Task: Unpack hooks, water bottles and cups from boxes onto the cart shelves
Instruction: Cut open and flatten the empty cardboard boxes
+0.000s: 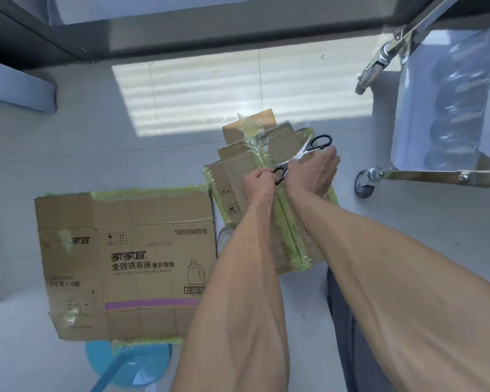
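Nearest to us, a round blue plastic base (128, 360) with a blue handle lies on the pale tiled floor (68, 142). Just beyond it sits one large brown corrugated box (125, 258), printed with laundry detergent markings and a purple stripe, its edges wrapped in yellowish tape. Our two bare forearms reach forward over a second, narrower cardboard box (255, 176), also bound in yellow-green tape and clear film, which stands on the floor beside the first. Our left hand (259, 183) curls its fingers round one black loop of a pair of scissors (303, 152); our right hand (314, 172) wraps round the shiny blades near the pivot, the other black loop sticking out above it. To the right stands one steel cart (425, 174) with two grey casters visible. A clear plastic bag of what look like stacked cups (458, 108) rests on its shelf.
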`<state>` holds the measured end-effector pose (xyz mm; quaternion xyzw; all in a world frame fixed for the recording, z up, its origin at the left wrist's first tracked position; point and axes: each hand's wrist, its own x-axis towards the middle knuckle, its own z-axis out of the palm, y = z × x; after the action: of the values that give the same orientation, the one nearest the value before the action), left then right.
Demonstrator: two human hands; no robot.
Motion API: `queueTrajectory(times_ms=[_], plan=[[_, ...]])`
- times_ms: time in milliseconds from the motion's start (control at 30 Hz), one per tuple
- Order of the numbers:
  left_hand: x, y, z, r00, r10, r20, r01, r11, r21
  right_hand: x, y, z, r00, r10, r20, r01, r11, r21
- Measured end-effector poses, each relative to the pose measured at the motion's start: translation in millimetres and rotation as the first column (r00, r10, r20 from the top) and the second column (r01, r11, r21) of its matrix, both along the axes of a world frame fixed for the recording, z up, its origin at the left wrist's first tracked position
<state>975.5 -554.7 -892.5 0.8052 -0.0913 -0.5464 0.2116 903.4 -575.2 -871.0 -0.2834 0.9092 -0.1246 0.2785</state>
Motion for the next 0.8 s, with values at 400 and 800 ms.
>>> queueTrajectory(times_ms=[400,800], plan=[[-3,21,-3,0.984,0.074,0.16,-0.08,0.996,0.032,-33,22,-6,0.779,0.627,0.002,-0.596,0.74,0.312],[-16,24,-6,0.954,-0.144,0.261,0.141,0.99,0.03,-24,22,-30,0.905,0.383,0.186,-0.42,0.876,0.239]])
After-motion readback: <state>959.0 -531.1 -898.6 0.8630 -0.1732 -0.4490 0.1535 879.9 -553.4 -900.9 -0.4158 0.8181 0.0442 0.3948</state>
